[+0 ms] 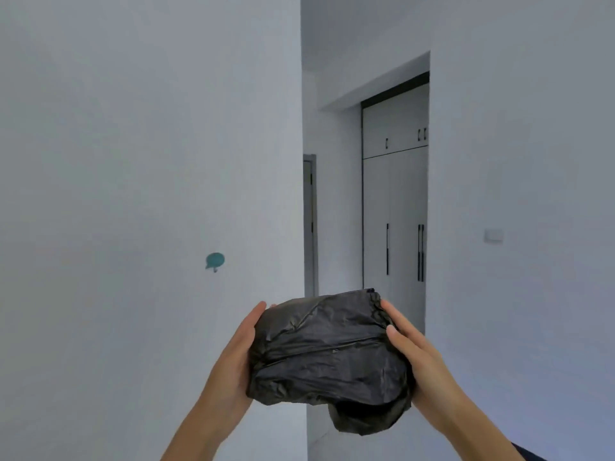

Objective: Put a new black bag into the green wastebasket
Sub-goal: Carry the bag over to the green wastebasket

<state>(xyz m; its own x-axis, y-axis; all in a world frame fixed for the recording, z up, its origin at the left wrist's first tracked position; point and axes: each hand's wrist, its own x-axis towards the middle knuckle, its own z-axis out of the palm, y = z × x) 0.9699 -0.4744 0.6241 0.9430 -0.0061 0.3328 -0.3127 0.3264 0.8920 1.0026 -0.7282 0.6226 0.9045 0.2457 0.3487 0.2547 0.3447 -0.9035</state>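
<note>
Currently the left hand and the right hand are both pressed flat against opposite sides of a black bag, palms facing each other, clamping it between them at chest height. The bag sits directly between the two hands, bunched into a crumpled, loaf-like bundle, with a loose lobe of film sagging below the right hand's wrist.

Thin plastic like this should be very light and wholly limp, with no stiffness to keep a shape, and likely a bit slick against skin. Squeezing from the sides holds it well enough for carrying, but to open it the better hold would be the gathered, ruffled edge near the right hand's fingertips, which may be the mouth, though the folds make that hard to confirm.

Beyond the hands stands a white wall bearing a small teal hook to the left, and farther off past the bag a wardrobe with dark handles. The green wastebasket is not in view, so the lining step is not yet begun.
</note>
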